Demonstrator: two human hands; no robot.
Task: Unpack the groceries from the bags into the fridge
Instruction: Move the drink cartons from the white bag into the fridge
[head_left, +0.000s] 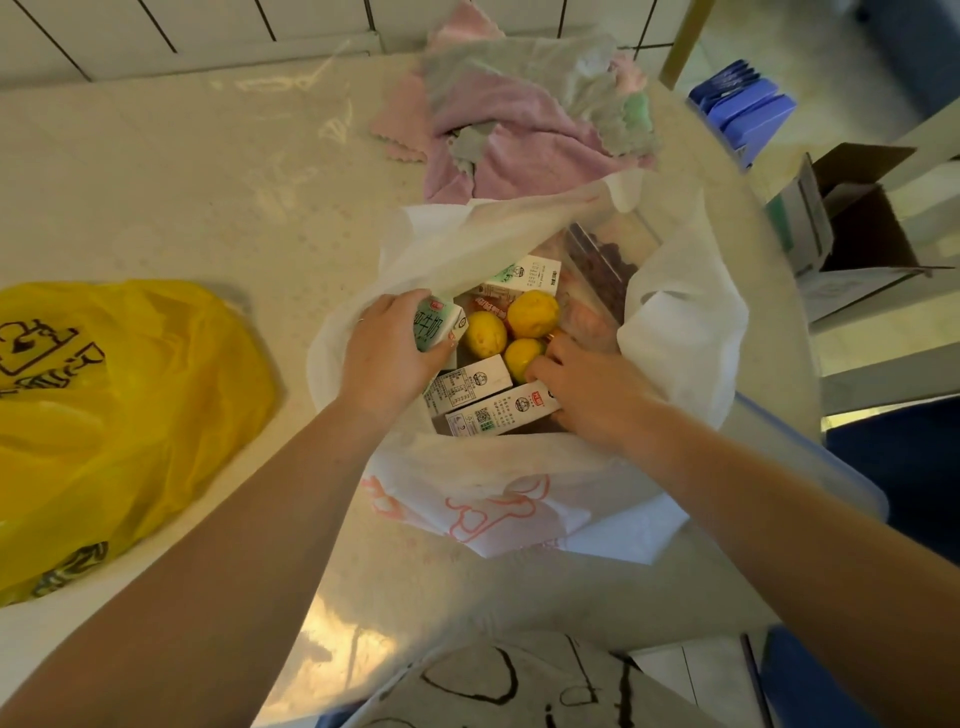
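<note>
An open white plastic bag (519, 499) stands on the table, holding several milk cartons, three yellow-orange fruits (532, 313) and a clear bag of dark red items (602, 265). My left hand (387, 358) reaches into the bag and grips a green-and-white milk carton (435, 325). My right hand (587, 387) is inside the bag too, its fingers curled round the end of another milk carton (493, 415) that lies flat, beside the lowest fruit. One more carton (467, 384) lies between my hands.
A yellow plastic bag (104, 415) lies at the left on the table (208, 208). A heap of pink and grey cloths (519, 124) sits behind the white bag. An open cardboard box (862, 223) and blue packets (743, 109) are off the table's right edge.
</note>
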